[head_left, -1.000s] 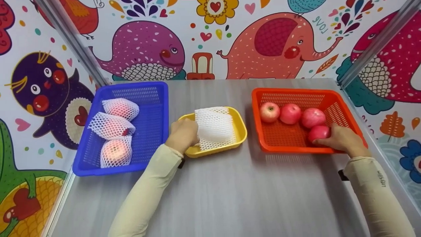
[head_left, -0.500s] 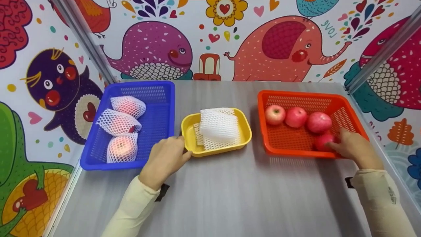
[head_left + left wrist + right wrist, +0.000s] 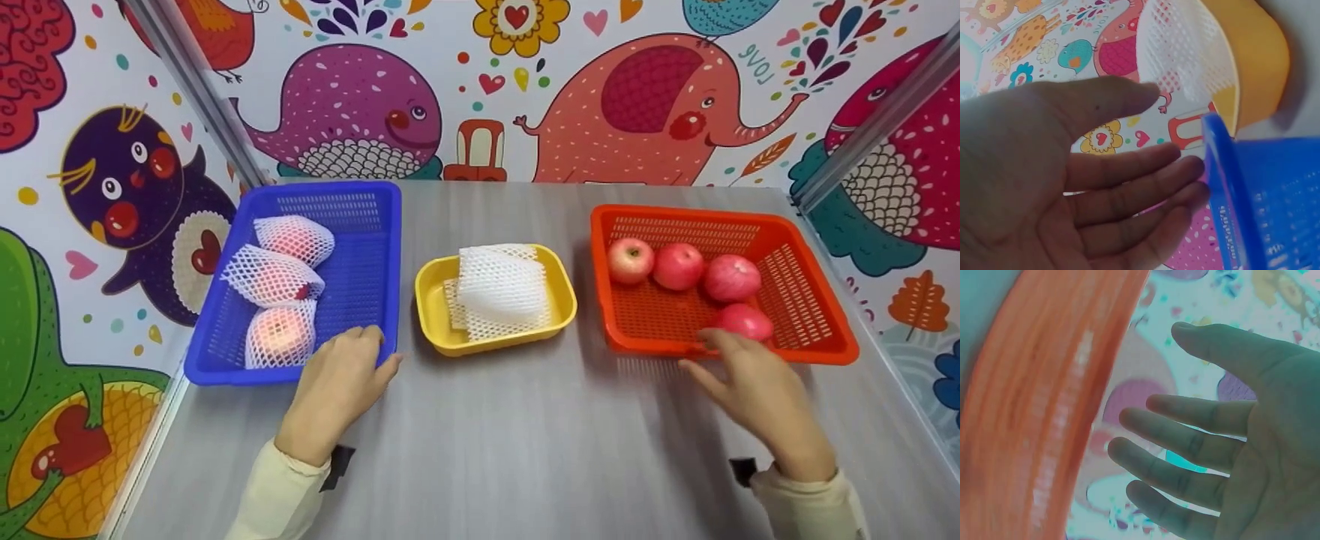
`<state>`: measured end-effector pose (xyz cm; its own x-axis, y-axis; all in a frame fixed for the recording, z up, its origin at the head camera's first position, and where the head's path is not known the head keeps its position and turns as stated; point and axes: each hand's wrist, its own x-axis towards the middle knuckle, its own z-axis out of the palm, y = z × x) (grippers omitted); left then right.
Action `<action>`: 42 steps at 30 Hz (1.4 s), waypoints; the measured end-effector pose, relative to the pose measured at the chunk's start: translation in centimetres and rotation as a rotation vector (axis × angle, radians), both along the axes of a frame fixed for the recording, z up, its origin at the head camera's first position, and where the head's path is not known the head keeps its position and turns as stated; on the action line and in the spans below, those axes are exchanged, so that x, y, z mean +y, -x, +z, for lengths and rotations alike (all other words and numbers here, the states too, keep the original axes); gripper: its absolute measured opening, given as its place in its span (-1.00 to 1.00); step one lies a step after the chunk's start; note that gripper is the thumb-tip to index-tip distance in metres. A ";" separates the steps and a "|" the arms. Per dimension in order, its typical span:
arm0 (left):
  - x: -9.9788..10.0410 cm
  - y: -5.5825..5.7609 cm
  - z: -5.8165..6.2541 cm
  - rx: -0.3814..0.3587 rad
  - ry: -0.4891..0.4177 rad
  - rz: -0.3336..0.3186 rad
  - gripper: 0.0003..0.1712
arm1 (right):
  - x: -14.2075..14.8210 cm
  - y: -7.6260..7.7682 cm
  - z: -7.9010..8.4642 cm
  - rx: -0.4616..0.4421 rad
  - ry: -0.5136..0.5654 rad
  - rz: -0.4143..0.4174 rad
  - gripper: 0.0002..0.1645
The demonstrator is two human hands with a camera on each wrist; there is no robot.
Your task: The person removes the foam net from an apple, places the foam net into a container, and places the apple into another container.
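Gray tbl (image 3: 525, 435) w/ blue bskt (image 3: 356, 277), yel. tray (image 3: 435, 296), red bskt (image 3: 649, 311).

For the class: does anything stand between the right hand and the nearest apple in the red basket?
The red basket's front rim crosses the way from the right hand to the nearest apple; above the rim, nothing visible blocks it.

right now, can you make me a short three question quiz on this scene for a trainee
1. How many unwrapped apples lie in the red basket?
2. True or false: the right grip holds nothing.
3. Where do the three net-wrapped fruits lie? A: yellow tray; B: blue basket; C: red basket.

Key: 1: four; 2: true; 3: B.
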<state>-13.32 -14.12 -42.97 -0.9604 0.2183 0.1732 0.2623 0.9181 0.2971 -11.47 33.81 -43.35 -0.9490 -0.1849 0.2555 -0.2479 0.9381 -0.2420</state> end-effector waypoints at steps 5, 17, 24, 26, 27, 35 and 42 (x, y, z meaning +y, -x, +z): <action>-0.6 0.0 -0.3 0.036 -0.006 0.013 -0.72 | -1.8 -0.9 -0.5 0.019 0.001 0.040 -0.47; -6.7 9.4 2.8 -0.027 0.088 0.005 -0.49 | -3.4 -2.3 -1.4 0.177 0.032 0.126 -0.48; -12.4 18.0 1.9 -0.191 0.156 0.022 -0.22 | -5.9 -4.3 -3.7 0.166 0.102 0.196 -0.50; -14.2 19.5 1.2 -0.236 0.152 0.021 -0.14 | -6.8 -4.7 -4.2 0.117 0.130 0.204 -0.53; -14.9 20.0 1.0 -0.264 0.148 0.020 -0.09 | -7.2 -4.8 -4.5 0.092 0.142 0.212 -0.54; -16.7 22.1 -1.7 -0.432 0.177 0.053 0.19 | -8.3 -5.9 -6.1 -0.080 0.183 0.214 -0.61; -15.4 24.1 -3.0 -0.382 0.239 0.081 0.13 | -8.6 -6.1 -6.8 -0.179 0.237 0.185 -0.61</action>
